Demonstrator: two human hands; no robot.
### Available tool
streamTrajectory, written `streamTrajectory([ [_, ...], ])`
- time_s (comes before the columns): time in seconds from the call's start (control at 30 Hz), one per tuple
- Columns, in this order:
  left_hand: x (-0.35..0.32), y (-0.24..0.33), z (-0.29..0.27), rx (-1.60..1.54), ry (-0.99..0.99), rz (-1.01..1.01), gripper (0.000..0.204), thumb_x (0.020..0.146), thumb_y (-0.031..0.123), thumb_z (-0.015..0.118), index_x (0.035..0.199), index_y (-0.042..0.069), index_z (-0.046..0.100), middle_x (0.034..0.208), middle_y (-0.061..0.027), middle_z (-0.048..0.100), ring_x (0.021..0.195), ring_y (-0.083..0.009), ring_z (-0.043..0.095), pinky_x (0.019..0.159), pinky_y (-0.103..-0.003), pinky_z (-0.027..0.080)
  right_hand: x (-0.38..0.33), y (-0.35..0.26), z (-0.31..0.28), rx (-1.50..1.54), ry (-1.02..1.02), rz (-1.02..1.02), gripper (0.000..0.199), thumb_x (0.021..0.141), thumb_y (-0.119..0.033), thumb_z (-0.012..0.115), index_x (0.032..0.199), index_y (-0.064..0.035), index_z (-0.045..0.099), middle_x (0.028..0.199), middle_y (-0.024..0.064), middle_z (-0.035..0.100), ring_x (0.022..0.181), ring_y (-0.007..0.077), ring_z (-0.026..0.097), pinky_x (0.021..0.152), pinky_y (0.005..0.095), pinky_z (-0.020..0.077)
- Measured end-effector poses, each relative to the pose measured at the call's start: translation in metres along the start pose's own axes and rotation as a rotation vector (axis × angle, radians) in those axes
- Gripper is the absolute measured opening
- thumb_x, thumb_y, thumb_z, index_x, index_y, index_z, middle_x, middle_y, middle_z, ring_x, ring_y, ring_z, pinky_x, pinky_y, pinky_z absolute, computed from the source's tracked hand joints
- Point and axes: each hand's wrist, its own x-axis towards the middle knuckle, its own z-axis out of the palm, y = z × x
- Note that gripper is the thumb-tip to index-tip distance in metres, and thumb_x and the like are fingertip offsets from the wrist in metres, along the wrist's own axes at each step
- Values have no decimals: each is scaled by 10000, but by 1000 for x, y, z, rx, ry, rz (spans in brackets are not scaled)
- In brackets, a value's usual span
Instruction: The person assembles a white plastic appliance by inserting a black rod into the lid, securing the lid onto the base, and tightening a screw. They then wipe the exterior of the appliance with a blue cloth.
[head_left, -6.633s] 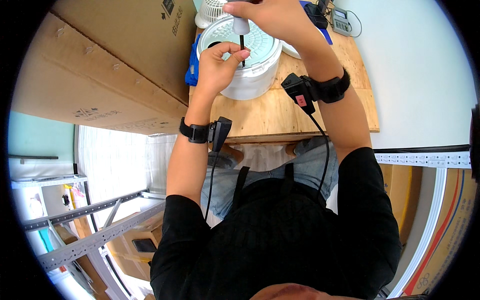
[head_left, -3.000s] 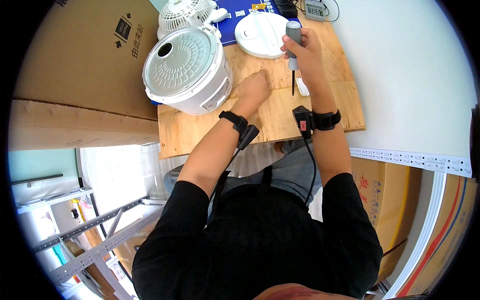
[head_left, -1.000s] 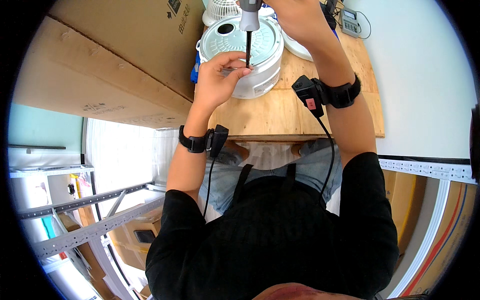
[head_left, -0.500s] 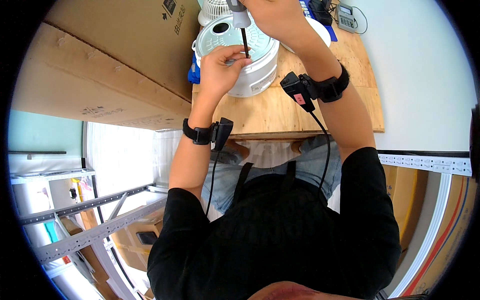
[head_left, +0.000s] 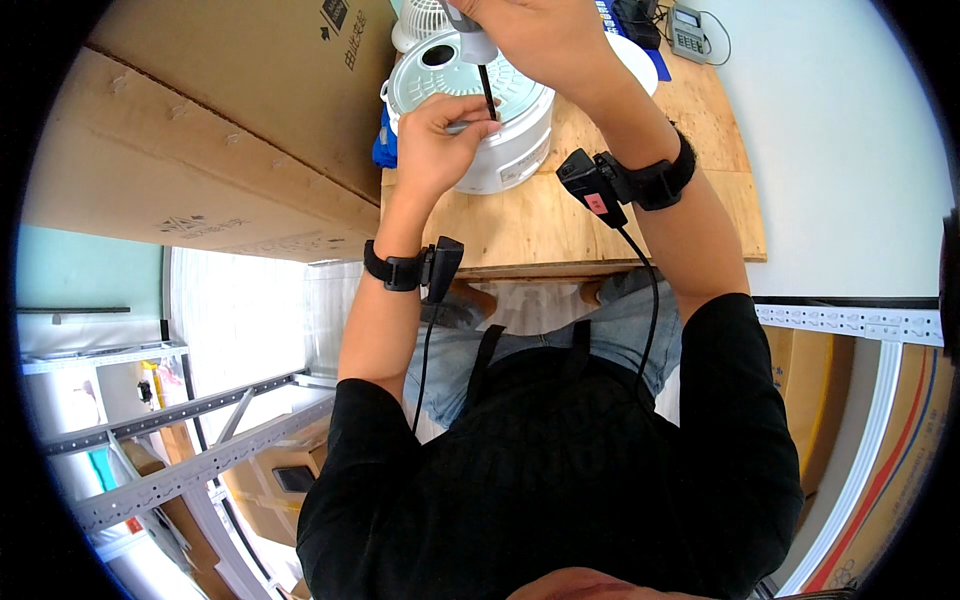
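Between a white wall (head_left: 850,130) on the right and a big cardboard box (head_left: 220,130) on the left, faces a wooden table (head_left: 520,225) with pale grain; a perforated metal rack (head_left: 200,462) at the lower left. Holds the right arm (head_left: 690,235) wide at the elbow, forearm slanting up and inward over the table, wrist bent toward the upper edge of view. Holds the left arm (head_left: 380,325) straighter and lower, forearm angled slightly inward over the table's near left part. Wears on each wrist a black strap (head_left: 392,270) with a small black box and a cord.

On the table's left half, beside the cardboard box, a round white container (head_left: 520,155), with a pale green lid (head_left: 415,88) on top and a dark round hole (head_left: 437,54) in it. Farther back, a white fan (head_left: 425,20), cut off by the view, and a white disc (head_left: 640,65), half hidden behind the right forearm. Near the wall, a small grey keypad device (head_left: 688,38).

Wraps the right hand (head_left: 540,40) around the grey handle of a screwdriver (head_left: 476,48). Draws the left hand's (head_left: 440,140) thumb and fingers close together beside the shaft's lower end; cannot tell whether touching it or pinching something small. Points the screwdriver steeply down, long axis tilted, handle end toward the upper left, black tip at the container's front rim.
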Motion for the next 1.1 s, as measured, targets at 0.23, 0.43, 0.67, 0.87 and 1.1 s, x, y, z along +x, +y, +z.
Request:
streamTrajectory([
  [0.23, 0, -2, 2, -7, 7, -2, 225, 792, -47, 765, 1014, -44, 724, 932, -105, 738, 843, -140, 709, 773, -267, 551, -2, 19, -3, -136, 47, -185, 512, 885, -7, 675, 1371, -39, 517, 1141, 105, 630, 902, 167, 592, 804, 294, 511],
  [0.43, -1, 4, -2, 61, -8, 42, 247, 784, -41, 774, 1026, -17, 732, 913, -98, 736, 832, -127, 702, 765, -270, 552, -5, 15, -5, -39, 109, 34, 538, 888, 0, 681, 1391, -63, 503, 1020, 83, 632, 869, 124, 589, 734, 262, 511],
  [0.67, 1, 1, -4, -101, 76, -48, 330, 778, -57, 781, 1098, -12, 711, 906, -62, 723, 831, -107, 666, 778, -253, 533, -4, 14, -9, 93, 212, 73, 555, 923, 11, 656, 1433, -43, 445, 1037, 68, 606, 882, 100, 576, 732, 228, 506],
  [0.87, 4, 3, -12, -286, 113, -128, 330, 794, -107, 754, 1108, -26, 690, 940, -38, 685, 844, -100, 629, 783, -219, 528, -2, 17, -11, 149, 301, 2, 571, 914, 32, 660, 1427, -19, 415, 1091, 66, 583, 931, 113, 572, 792, 238, 511],
  [1.1, 6, 14, -16, -309, 93, -243, 340, 780, -139, 739, 1100, -36, 685, 946, -33, 661, 836, -92, 621, 768, -213, 531, -5, 20, -12, 148, 326, -20, 565, 910, 41, 660, 1411, -11, 404, 1086, 65, 586, 935, 115, 573, 808, 246, 510],
])
